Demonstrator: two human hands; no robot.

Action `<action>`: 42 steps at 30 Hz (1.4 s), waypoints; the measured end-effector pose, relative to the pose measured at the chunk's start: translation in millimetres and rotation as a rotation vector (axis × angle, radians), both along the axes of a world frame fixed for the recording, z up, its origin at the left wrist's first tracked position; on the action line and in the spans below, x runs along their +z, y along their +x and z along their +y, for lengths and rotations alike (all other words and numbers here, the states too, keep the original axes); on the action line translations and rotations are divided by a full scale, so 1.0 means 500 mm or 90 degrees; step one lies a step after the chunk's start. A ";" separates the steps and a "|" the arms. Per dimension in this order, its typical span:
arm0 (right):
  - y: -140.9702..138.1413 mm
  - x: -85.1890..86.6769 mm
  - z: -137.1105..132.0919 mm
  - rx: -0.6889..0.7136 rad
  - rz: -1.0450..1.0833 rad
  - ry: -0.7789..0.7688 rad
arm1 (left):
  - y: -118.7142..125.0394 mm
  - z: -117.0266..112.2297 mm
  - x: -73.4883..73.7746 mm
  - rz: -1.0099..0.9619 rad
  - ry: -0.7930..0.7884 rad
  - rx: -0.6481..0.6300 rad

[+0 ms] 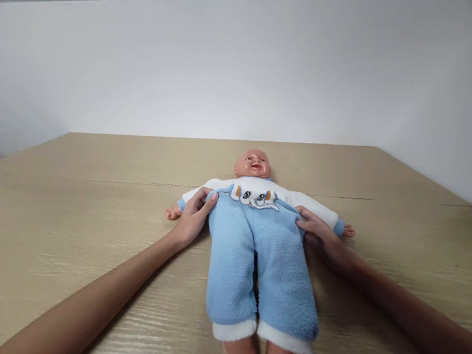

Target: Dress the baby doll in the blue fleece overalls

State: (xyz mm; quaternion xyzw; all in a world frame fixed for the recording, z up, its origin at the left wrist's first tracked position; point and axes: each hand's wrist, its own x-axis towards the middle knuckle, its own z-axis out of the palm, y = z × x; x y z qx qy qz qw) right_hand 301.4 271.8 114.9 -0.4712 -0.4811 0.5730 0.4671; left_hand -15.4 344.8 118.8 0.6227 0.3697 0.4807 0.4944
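A baby doll (252,164) lies on its back on the wooden table, head toward the far side and legs toward me. It wears a white long-sleeved top (305,203) with blue cuffs and fluffy blue overalls (231,255) with white leg hems. An animal face with eyes and a trunk is stitched on the bib (254,196). My left hand (195,214) pinches the upper left edge of the overalls at the side of the waist. On the opposite side, my right hand (319,233) grips the other edge, its lower fingers partly hidden.
The wide wooden table (97,212) has thin seams running across it. Behind it rises a pale wall or partition (209,74), which also borders the right side. Above its top edge shows part of the room beyond.
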 end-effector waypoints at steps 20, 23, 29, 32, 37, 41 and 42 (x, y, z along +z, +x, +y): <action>0.035 0.106 0.144 0.067 -0.166 0.019 | -0.008 0.009 -0.024 0.003 0.090 0.112; -0.015 0.132 0.171 0.095 -0.167 0.132 | -0.006 0.010 -0.029 -0.003 0.098 0.117; -0.154 0.178 0.246 0.126 -0.394 0.272 | -0.004 0.007 -0.036 0.015 0.152 0.131; -0.220 0.180 0.295 0.245 -0.563 0.329 | -0.006 0.003 -0.036 0.024 0.214 0.122; -0.307 0.168 0.364 0.572 -0.726 0.497 | -0.005 -0.001 -0.027 0.057 0.340 0.103; -0.349 0.153 0.375 0.609 -0.785 0.561 | -0.003 -0.002 -0.019 0.068 0.389 0.110; -0.352 0.151 0.370 0.590 -0.801 0.574 | -0.004 -0.002 -0.018 0.073 0.392 0.111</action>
